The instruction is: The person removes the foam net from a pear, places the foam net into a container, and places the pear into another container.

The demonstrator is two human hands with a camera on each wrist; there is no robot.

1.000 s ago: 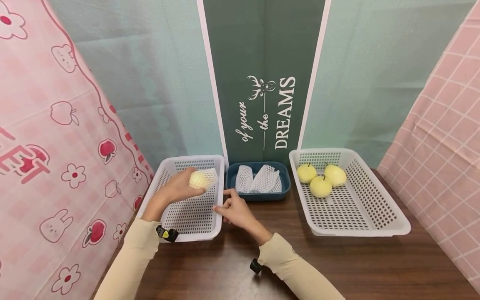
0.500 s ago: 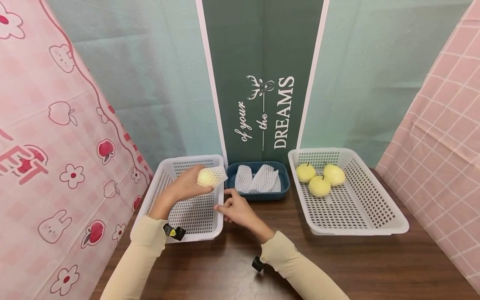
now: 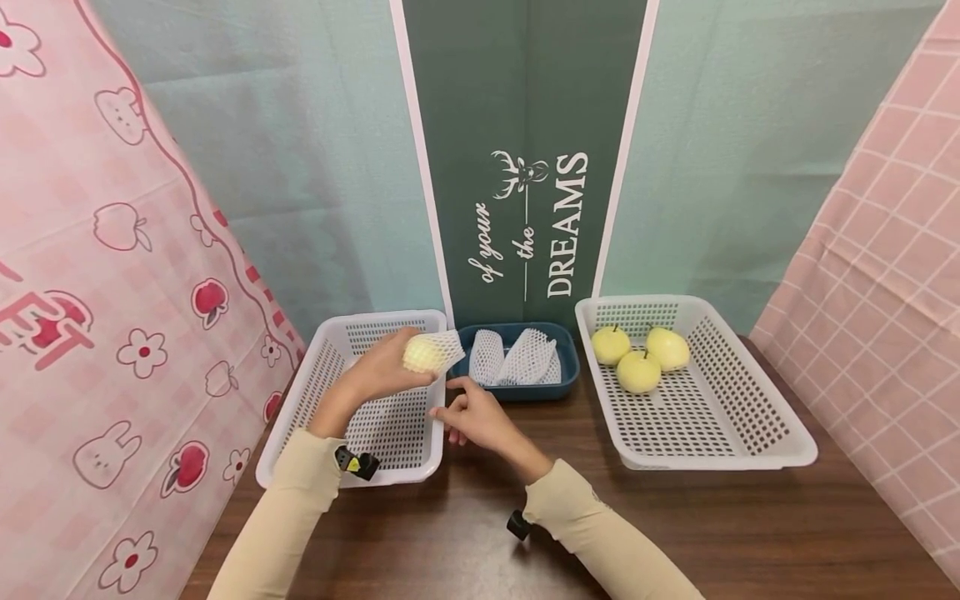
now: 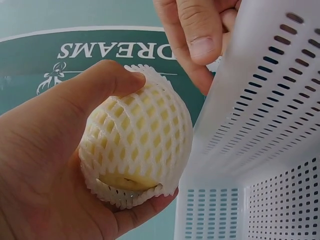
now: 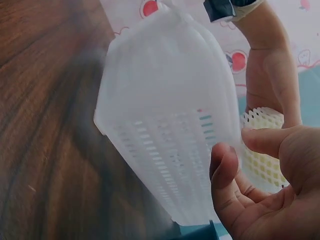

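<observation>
My left hand (image 3: 386, 367) grips a yellow pear (image 4: 137, 140) sleeved in a white foam net, above the right side of the left white basket (image 3: 427, 467). The net's loose end points right, and one end of the fruit shows through its opening in the left wrist view. My thumb lies across the net, the other fingers beneath. Beside that basket's right wall, my right hand (image 3: 480, 421) holds nothing, its fingers loosely bent and the thumb tip right at the rim (image 5: 235, 100).
A blue tray (image 3: 517, 394) with several white foam nets (image 3: 528, 357) stands at the back between the baskets. The right white basket (image 3: 712, 462) holds three bare yellow pears (image 3: 640, 372). Brown tabletop (image 3: 480, 533) runs along the front, with fabric hangings behind and at both sides.
My left hand has moved right with the netted pear, from over the left basket's middle to its right rim near the blue tray. My right hand has hardly moved.
</observation>
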